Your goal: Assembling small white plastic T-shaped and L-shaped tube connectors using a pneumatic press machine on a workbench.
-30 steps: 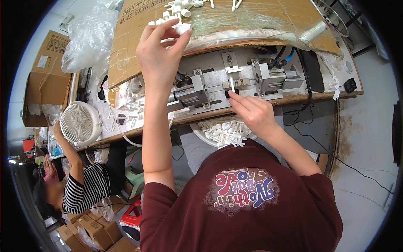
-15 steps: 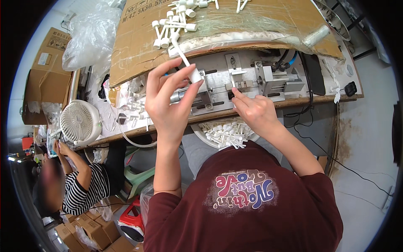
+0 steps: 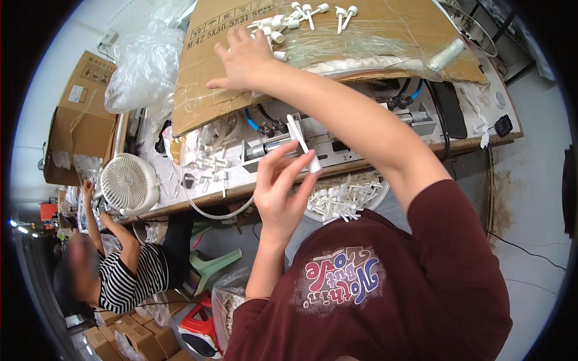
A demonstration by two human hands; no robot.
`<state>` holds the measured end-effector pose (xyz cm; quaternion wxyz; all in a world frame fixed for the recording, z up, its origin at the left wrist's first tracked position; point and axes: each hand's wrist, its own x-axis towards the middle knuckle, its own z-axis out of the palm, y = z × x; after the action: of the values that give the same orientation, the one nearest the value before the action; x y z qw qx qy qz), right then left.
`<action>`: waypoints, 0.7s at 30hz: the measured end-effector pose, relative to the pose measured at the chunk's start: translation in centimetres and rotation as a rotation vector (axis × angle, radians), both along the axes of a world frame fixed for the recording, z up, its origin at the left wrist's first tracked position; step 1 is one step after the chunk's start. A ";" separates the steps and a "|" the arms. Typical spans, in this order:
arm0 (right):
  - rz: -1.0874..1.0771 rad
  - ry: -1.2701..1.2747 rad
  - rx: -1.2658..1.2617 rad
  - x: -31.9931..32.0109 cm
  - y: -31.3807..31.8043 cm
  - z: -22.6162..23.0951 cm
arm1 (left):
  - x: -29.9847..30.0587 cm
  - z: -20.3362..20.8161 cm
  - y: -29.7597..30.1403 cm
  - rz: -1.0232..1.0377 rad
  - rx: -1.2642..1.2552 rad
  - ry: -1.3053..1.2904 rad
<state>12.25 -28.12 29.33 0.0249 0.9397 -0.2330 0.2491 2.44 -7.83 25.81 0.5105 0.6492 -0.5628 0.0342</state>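
My left hand point(image 3: 280, 189) pinches a white plastic stick with a thick cylindrical end point(image 3: 300, 138) between thumb and fingers, its thin end slanting up and away. The right forearm crosses above the bench. At its end my right hand point(image 3: 244, 60) is over the cardboard sheet point(image 3: 211, 66), fingers spread, at the near left edge of a heap of similar white sticks point(image 3: 295, 23). Whether its fingertips touch any is hard to see. Partly hidden beneath that forearm is a metal clamping fixture point(image 3: 256, 150), close to the stick in my left hand.
A round tub of white sticks point(image 3: 346, 198) sits below the bench edge, near my lap. More sticks lie on the bench point(image 3: 214, 163) beside a white fan point(image 3: 127, 183). Hoses and cables run around the fixture. A co-worker in a striped shirt point(image 3: 133, 274) sits at left.
My right hand has left the fixture and swung up and left to the heap on the cardboard. The left hand has moved lower and rightward, still gripping the stick.
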 end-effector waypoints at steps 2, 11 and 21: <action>-0.009 0.183 0.023 0.9 -0.3 -0.2 | -0.1 -0.3 0.2 -0.017 0.013 -0.021; 0.461 0.094 -0.080 -6.6 -7.8 -1.6 | -0.2 -2.5 0.1 -0.042 0.086 0.064; 0.506 0.132 0.223 -17.4 -12.6 0.0 | -2.2 -4.8 -3.6 -0.096 0.166 -0.153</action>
<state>-5.13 -40.72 29.34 -0.1264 0.9791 -0.0151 0.1586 0.21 -11.44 21.03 0.4115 0.6571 -0.6315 0.0125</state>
